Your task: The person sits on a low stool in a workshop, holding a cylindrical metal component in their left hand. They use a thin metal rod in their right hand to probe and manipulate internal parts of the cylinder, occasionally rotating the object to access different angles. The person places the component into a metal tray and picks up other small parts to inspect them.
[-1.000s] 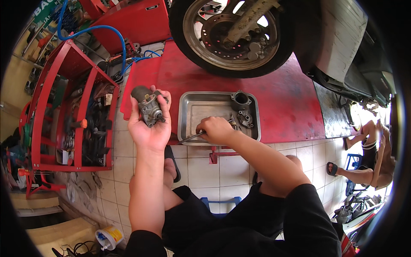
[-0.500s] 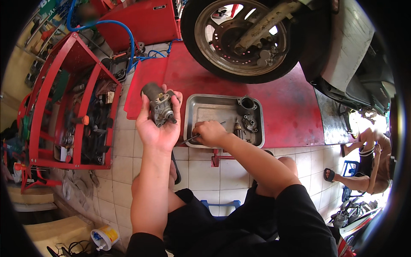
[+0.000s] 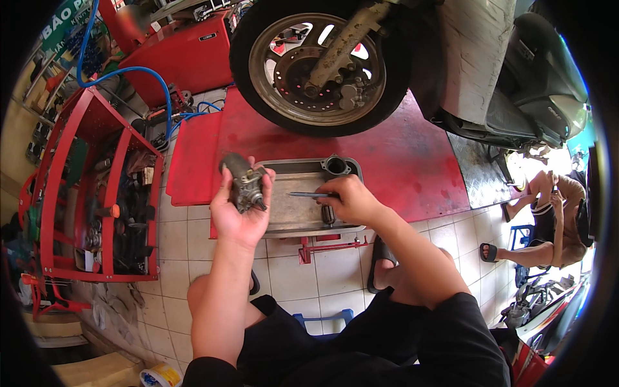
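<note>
I see the left grip (image 3: pixel 244 215) half-closed around a grey cylindrical metal part (image 3: pixel 245 186) near a silver rectangular metal tray (image 3: pixel 290 215); the right grip (image 3: pixel 351 200) pinches a slim grey metal rod (image 3: pixel 305 194) above the tray

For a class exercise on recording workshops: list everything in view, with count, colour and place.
Metal assembly: 1, grey, in left hand
Slim tool: 1, grey, in right hand
Tray: 1, silver, on platform
Round-mouthed housing: 1, dark, tray's far right
Cylindrical part: 1, dark, in tray
Platform: 1, red, centre
Wheel: 1, black-grey, beyond tray
Scooter: 1, grey, upper right
Cabinet: 1, red, upper left
Hose: 1, blue, upper left
Rack: 1, red, left; contents uncountable
Other person: 1, black sandal, right
Left hand: 1, bare, centre-left
Right hand: 1, bare, over tray
</note>
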